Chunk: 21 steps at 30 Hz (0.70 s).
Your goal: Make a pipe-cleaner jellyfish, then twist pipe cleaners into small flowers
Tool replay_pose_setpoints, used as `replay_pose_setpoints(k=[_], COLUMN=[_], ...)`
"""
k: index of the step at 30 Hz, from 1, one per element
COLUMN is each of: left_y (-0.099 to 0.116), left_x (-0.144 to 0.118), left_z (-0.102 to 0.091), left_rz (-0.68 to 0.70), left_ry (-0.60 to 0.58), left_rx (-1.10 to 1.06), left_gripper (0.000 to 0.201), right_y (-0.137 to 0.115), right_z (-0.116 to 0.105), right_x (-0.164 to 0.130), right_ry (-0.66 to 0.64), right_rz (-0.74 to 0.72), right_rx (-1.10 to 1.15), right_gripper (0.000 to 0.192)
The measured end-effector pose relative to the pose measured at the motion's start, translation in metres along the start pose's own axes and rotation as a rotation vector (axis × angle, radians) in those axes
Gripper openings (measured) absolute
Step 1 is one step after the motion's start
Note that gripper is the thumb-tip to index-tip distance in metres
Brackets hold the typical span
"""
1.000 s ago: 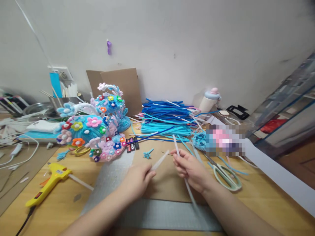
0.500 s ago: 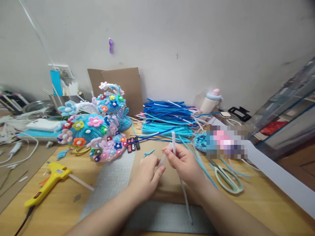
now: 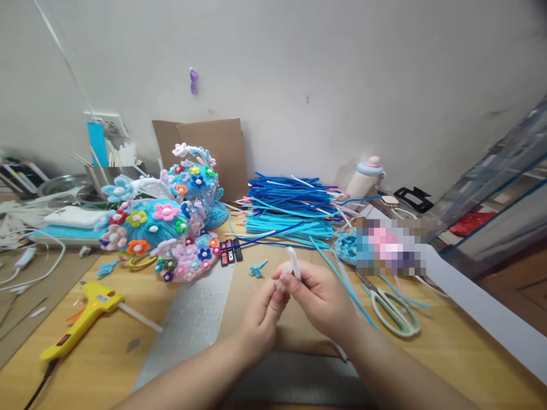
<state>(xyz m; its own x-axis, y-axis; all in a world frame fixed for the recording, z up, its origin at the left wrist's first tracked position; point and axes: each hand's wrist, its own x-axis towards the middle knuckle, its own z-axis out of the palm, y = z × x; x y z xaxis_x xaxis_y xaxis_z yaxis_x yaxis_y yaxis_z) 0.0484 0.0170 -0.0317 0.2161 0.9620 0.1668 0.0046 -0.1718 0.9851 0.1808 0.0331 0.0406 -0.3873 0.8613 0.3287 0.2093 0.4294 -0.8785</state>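
Observation:
A white pipe cleaner (image 3: pixel 294 263) is pinched between my two hands over a brown cardboard sheet (image 3: pixel 239 304). One end sticks up above the fingers, and the other tail shows below my right wrist. My left hand (image 3: pixel 265 304) is closed on its folded part, thumb against the fingers. My right hand (image 3: pixel 318 293) grips it close beside, fingertips nearly touching the left thumb. The fingers hide the shape of the bend. Just beyond my left hand lies a small light-blue pipe cleaner flower (image 3: pixel 256 270) with a short stem.
Blue pipe cleaners (image 3: pixel 290 199) are heaped at the back. Flower-covered pieces (image 3: pixel 156 222) stand at left, behind a yellow glue gun (image 3: pixel 81 319). Green-handled scissors (image 3: pixel 395 310) lie right of my right hand. A grey cutting mat (image 3: pixel 182 319) sits under the cardboard. A bottle (image 3: pixel 365 179) stands by the wall.
My hands have come closer together. The pipe cleaner's raised end is lower and leans left, and its lower tail is mostly hidden now. The small blue flower shows more fully.

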Motion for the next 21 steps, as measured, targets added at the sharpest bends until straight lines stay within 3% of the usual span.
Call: replay_pose_setpoints(k=[6, 9, 13, 16, 21], left_y=[0.006, 0.002, 0.002, 0.005, -0.001], left_x=[-0.009, -0.010, -0.003, 0.004, 0.004], left_z=[0.001, -0.003, -0.013, -0.019, -0.021], left_rz=[0.041, 0.014, -0.083, -0.174, -0.249], left_ry=[0.061, 0.024, 0.046, 0.049, 0.003], left_rx=[-0.111, -0.057, -0.048, -0.051, 0.028], left_gripper=[0.045, 0.041, 0.041, 0.038, 0.034], right_y=[-0.004, 0.003, 0.012, 0.014, 0.023], right_z=[0.007, 0.012, 0.007, 0.000, 0.006], right_x=[-0.001, -0.001, 0.000, -0.002, -0.012], right_ry=[-0.082, -0.005, 0.140, 0.144, -0.079], right_rz=[-0.009, 0.060, 0.117, 0.106, 0.104], right_rx=[0.025, 0.186, 0.210, 0.024, -0.301], right_gripper=[0.033, 0.034, 0.039, 0.033, 0.027])
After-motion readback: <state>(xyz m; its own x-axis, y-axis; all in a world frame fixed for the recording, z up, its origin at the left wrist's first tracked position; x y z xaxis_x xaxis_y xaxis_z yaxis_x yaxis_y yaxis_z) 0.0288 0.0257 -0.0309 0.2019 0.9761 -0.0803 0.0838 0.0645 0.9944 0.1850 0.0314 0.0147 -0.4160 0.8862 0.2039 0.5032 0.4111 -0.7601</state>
